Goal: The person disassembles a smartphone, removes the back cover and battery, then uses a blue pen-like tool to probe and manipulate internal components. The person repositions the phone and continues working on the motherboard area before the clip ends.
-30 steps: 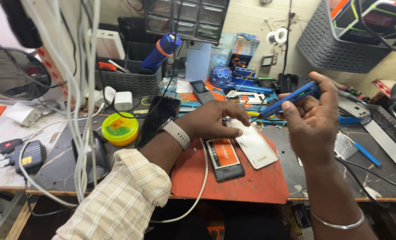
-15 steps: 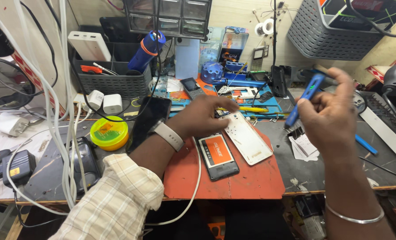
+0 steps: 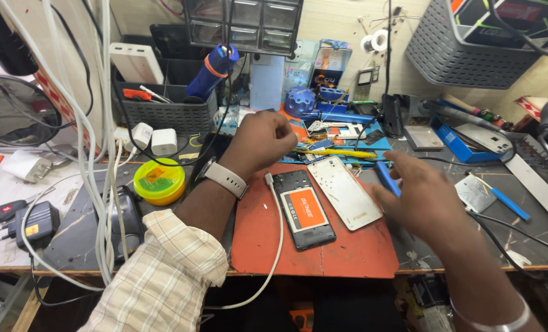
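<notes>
Since the earlier frame, the right hand (image 3: 424, 200) has dropped from chest height to the bench, and the blue tool (image 3: 386, 178) it held aloft now lies low under its fingers. That hand is blurred; the fingers spread over the tool's near end, but whether they grip it I cannot tell.

Taking the red mat (image 3: 323, 246) as landmark: far left of it, one red-keyed fob (image 3: 7, 210) and one black adapter (image 3: 34, 224) lie on the bench, with a bundle of white cables (image 3: 99, 154) hanging above. Nearer the mat's left edge sits one round yellow tub (image 3: 159, 180) with a green-and-orange label on its lid. Behind that, two white plug cubes (image 3: 152, 138) stand before a grey basket (image 3: 163, 110).

Over the mat's back-left corner the left hand (image 3: 258, 142), watch on wrist, is curled into a loose fist; what it pinches is not visible.

On the mat lie two pieces: one opened phone (image 3: 303, 209), its battery bearing an orange rectangular label, and just right of it, one white back cover (image 3: 344, 192). The tool rests at the mat's right edge. Farther right, one blue tray (image 3: 455, 144) sits on the bench.
</notes>
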